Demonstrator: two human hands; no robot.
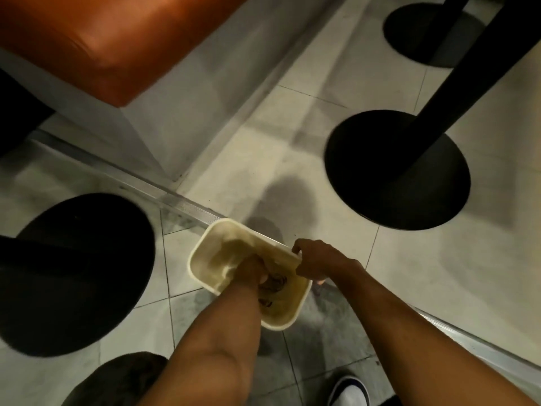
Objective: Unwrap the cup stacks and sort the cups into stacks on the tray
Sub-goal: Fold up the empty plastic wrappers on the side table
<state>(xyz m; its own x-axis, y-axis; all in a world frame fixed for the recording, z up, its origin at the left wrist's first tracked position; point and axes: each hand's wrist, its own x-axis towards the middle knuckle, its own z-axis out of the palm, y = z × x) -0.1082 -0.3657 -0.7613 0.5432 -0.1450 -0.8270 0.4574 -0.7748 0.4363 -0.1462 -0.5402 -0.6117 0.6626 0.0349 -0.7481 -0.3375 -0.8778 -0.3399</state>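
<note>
A cream plastic bin with rounded corners is held just above the tiled floor. My right hand grips its far right rim. My left hand reaches down inside the bin, with the fingers bent against its contents. Under those fingers lies something crumpled and brownish; what it is stays unclear. No cups, wrapped cup stacks or tray are in view.
An orange padded seat on a white base fills the upper left. Round black table bases stand at the left, right and far right. A metal floor strip runs diagonally. My white shoe shows at the bottom.
</note>
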